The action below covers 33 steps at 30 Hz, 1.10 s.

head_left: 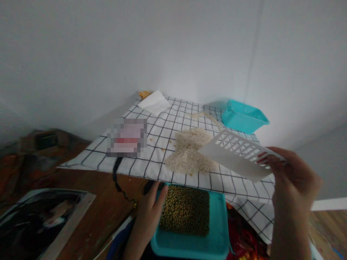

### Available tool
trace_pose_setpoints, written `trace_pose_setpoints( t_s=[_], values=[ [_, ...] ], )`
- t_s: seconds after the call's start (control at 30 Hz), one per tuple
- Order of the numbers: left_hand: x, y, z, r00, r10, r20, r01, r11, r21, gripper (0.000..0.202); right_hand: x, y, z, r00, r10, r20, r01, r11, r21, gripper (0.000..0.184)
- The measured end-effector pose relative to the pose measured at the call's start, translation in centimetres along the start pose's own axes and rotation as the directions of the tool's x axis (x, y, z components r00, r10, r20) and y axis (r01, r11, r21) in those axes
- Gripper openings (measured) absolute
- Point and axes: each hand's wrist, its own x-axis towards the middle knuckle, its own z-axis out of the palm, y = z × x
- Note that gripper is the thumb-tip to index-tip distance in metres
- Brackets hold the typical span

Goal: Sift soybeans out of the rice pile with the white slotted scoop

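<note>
My right hand (290,173) grips one end of a white slotted plastic piece (235,153), tilted over the table with its far edge at a pile of pale, grain-like material (192,151). My left hand (151,207) is at the left rim of a teal tray (218,216), thumb and fingers around that edge. In the tray lies a layer of small round green-brown beans (187,211), like mung beans. The tray is below the table's front edge. Some of my left fingers are hidden behind the rim.
A white cloth with a black grid (151,162) covers the table. A turquoise basin (244,117) stands at the back right. White paper (155,103) lies at the back left, a pixelated item (127,139) at the left. Walls stand behind. A framed picture (48,220) is lower left.
</note>
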Motion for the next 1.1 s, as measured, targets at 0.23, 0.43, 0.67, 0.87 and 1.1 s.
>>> trace_pose_setpoints(
  t_s=[0.23,0.43,0.67,0.87,1.1],
  values=[
    [-0.1,1.7,-0.6,1.0,0.004,0.022,-0.005,0.999,0.042,0.058,-2.3,1.0,-1.2,0.996,0.051,-0.069,-0.049,0.998,0.025,0.013],
    [0.0,1.3,-0.4,1.0,0.024,0.008,-0.024,0.999,0.042,0.055,-3.5,2.3,-2.7,0.991,0.128,-0.038,-0.129,0.991,-0.025,0.016],
    [0.0,1.2,-0.3,0.999,0.032,0.012,-0.033,0.999,0.038,0.052,-3.7,2.3,-2.2,0.991,0.116,-0.066,-0.116,0.993,0.001,0.018],
    [-0.5,0.7,-0.3,0.999,0.045,0.005,-0.045,0.998,0.037,0.051,-3.2,-1.5,0.9,0.981,0.192,-0.015,-0.192,0.981,-0.009,0.026],
    [0.0,-0.5,-1.4,0.998,0.044,-0.051,-0.043,0.999,0.011,0.042,-0.6,-3.3,5.6,0.98,0.021,-0.196,0.007,0.99,0.142,0.019]
  ],
)
